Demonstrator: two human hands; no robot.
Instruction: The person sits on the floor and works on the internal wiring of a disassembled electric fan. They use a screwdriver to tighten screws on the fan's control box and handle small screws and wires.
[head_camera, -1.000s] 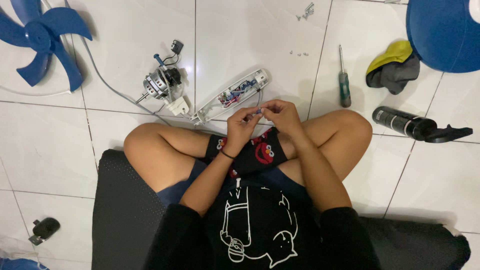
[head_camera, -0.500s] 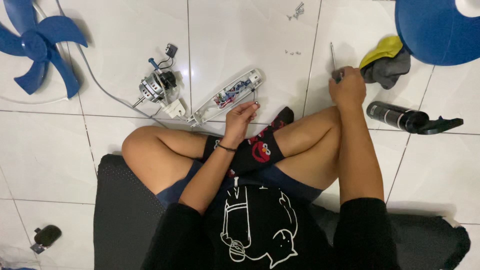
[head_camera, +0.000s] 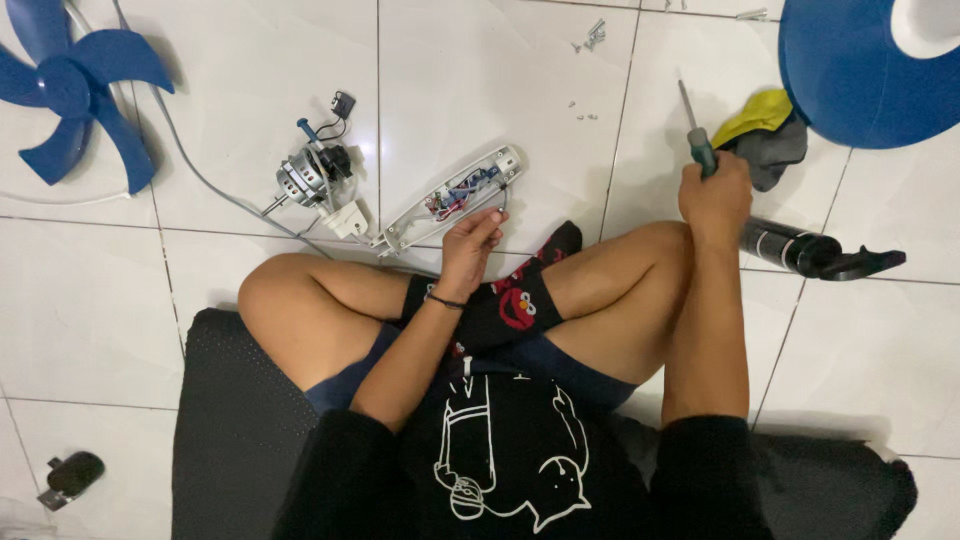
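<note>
1. The person sits cross-legged on a dark mat (head_camera: 235, 430) laid on the white tiled floor (head_camera: 100, 330), seen from above.
2. The right hand (head_camera: 715, 195) is shut in a fist round the green handle of a screwdriver (head_camera: 697, 135); its metal shaft points up and away from the body; the tool is lifted off the floor, above the right knee.
3. The left hand (head_camera: 470, 240) has a loose, half-open grip with fingers curled; the fingertips rest at the near edge of the opened white control housing (head_camera: 450, 200); whether they pinch anything I cannot tell.
4. The housing lies slantwise on the floor just ahead of the shins, its wiring and small board exposed; a fan motor (head_camera: 312, 172) with a trailing grey cable lies just beside its left end.
5. A blue fan blade (head_camera: 70, 95) lies far to the left; a blue round fan base (head_camera: 865, 65) sits at the top right; a yellow and grey cloth (head_camera: 765, 135) lies just beside the base.
6. A black cylindrical part (head_camera: 810, 250) lies near the right knee; small screws (head_camera: 592, 35) are scattered at the top; a small dark piece (head_camera: 72, 475) lies at the lower left.
</note>
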